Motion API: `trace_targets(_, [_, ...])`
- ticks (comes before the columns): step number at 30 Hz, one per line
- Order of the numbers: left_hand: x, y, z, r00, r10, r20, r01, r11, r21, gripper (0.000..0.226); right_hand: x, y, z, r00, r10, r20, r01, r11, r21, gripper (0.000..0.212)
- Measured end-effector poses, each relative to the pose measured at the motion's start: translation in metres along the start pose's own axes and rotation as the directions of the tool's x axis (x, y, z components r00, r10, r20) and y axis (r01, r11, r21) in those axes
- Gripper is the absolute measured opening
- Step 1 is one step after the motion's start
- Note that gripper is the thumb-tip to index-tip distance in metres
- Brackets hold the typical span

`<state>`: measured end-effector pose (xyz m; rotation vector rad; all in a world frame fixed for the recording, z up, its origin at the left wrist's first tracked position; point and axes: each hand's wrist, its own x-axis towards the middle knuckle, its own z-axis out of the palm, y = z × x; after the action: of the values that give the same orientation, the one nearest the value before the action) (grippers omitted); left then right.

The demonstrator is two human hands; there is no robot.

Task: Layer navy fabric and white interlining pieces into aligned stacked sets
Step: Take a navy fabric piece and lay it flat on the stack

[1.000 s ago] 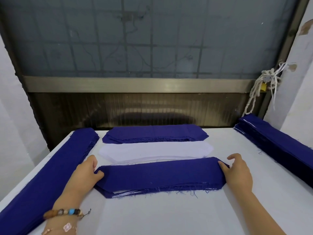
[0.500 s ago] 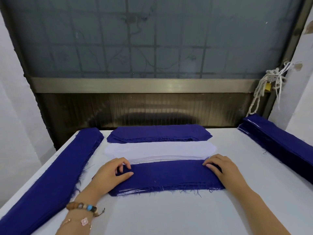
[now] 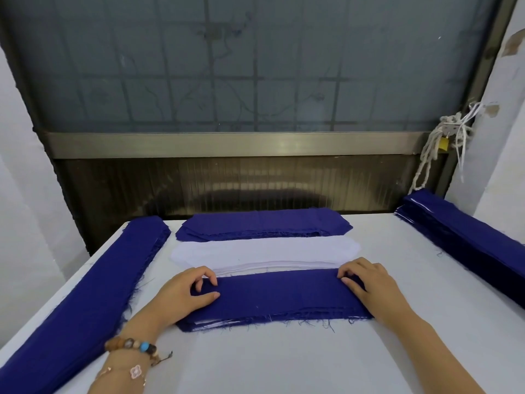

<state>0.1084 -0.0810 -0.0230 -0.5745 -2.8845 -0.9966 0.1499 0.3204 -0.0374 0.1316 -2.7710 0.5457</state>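
Head view: left hand [image 3: 184, 294] curls a narrow grip over the left end of the navy stack [image 3: 284, 297], right hand [image 3: 372, 288] does likewise at the right end — likely squaring its edges on the bench [image 3: 284, 362], just beside the white interlining [image 3: 264, 250].

Left hand [image 3: 181, 294] covers the left end of the near navy stack [image 3: 278, 297], right hand [image 3: 375, 288] covers the right end. Curled fingers pinching a layer? Can't tell. Long navy pile [image 3: 76, 302] runs off the lower left, side navy pile [image 3: 466, 243] off the right edge.
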Motion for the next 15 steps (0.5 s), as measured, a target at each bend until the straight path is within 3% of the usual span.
trace_targets(3, [0.007, 0.003, -0.001, 0.995, -0.068, 0.068, 0.069, 0.998, -0.013, 0.009, 0.01, -0.006, -0.003, 0.998, 0.045, 0.04, -0.042, 0.996, -0.083, 0.009])
trace_targets(5, [0.016, 0.008, -0.004, 0.985, -0.13, 0.114, 0.13, 0.991, 0.009, 0.003, 0.024, -0.013, -0.007, 0.994, 0.09, 0.066, -0.082, 0.99, -0.116, 0.019])
trace_targets(8, [0.036, 0.02, -0.009, 0.972, -0.207, 0.114, 0.196, 0.975, 0.104, 0.013, 0.047, -0.026, -0.008, 0.993, 0.108, 0.053, -0.102, 0.989, -0.105, 0.036])
trace_targets(10, [0.052, 0.03, -0.01, 0.97, -0.234, 0.056, 0.223, 0.961, 0.161, 0.017, 0.064, -0.034, -0.003, 0.996, 0.083, 0.014, -0.082, 0.994, -0.074, 0.034])
trace_targets(13, [0.08, 0.043, -0.006, 0.979, -0.183, -0.096, 0.196, 0.967, 0.162, 0.013, 0.092, -0.043, 0.009, 0.999, 0.015, -0.052, -0.017, 1.0, -0.026, 0.012])
trace_targets(15, [0.101, 0.049, -0.001, 0.969, -0.11, -0.22, 0.155, 0.968, 0.196, 0.01, 0.111, -0.047, 0.019, 0.997, -0.039, -0.063, 0.037, 0.999, -0.031, 0.017])
